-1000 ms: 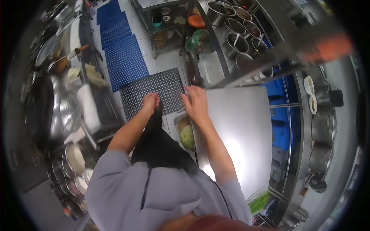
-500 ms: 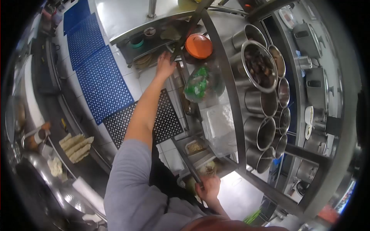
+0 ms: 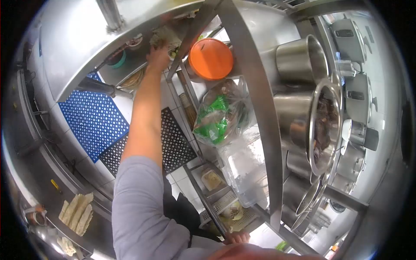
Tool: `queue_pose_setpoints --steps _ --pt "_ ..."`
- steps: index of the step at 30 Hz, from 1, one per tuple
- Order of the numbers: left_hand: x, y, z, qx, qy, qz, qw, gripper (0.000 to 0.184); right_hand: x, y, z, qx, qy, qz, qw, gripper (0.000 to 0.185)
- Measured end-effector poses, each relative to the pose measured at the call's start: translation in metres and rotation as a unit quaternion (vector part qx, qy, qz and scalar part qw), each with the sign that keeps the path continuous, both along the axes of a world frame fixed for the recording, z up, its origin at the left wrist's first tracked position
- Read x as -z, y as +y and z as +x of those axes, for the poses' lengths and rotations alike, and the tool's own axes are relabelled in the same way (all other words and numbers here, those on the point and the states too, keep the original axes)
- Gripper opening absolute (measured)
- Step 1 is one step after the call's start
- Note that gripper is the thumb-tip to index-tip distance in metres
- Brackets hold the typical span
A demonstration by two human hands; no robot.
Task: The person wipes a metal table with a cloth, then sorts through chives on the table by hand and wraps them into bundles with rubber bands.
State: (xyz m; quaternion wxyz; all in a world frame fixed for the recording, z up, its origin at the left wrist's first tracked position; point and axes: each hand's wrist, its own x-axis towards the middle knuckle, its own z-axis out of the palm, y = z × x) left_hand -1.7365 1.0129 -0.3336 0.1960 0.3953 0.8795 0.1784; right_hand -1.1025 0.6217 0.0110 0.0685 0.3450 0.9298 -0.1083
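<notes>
Left hand (image 3: 158, 57) is sitting beneath the curved edge of the steel counter (image 3: 71, 47), arm stretched long, over the shelf (image 3: 139, 58) below. Its fingers are blurring into a pale crumpled piece (image 3: 167, 36), cloth-like in texture; I cannot tell how far open they are or whether they have hold of it. A small white-rimmed bowl (image 3: 173, 53) with green contents is standing just beside the fingers.

Right hand (image 3: 236, 238) is resting at the near end of the open drawer (image 3: 200, 190), fingers bending at its front rail (palm hidden, so the grip I cannot tell).

Inside the drawer, a small tub (image 3: 211, 179) is holding something beige and grainy; nearer the right hand, a pale, rounded lump (image 3: 234, 211) is lying among perforated white plastic.

Between the hands, a round, smooth orange lid (image 3: 211, 59) is capping a tub; next to it a glossy, wrinkled clear bag (image 3: 221, 117) is showing green inside. A translucent, boxy plastic container (image 3: 244, 169) is lying alongside the drawer.
</notes>
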Motion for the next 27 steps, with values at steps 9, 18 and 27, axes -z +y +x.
queue_pose_setpoints --steps 9,18,27 --pt "0.047 -0.028 -0.016 -0.033 0.035 0.167 0.985 0.036 -0.006 0.007 -0.005 0.005 0.001 -0.036 0.999 0.044" --pt "-0.045 -0.306 0.172 -0.166 -0.304 0.221 0.912 0.046 -0.009 0.005 -0.015 0.027 0.017 -0.043 0.999 0.043" --pt "-0.26 -0.406 0.293 0.147 -0.48 0.118 0.857 0.039 0.001 -0.002 -0.018 0.067 0.107 -0.034 0.991 0.056"
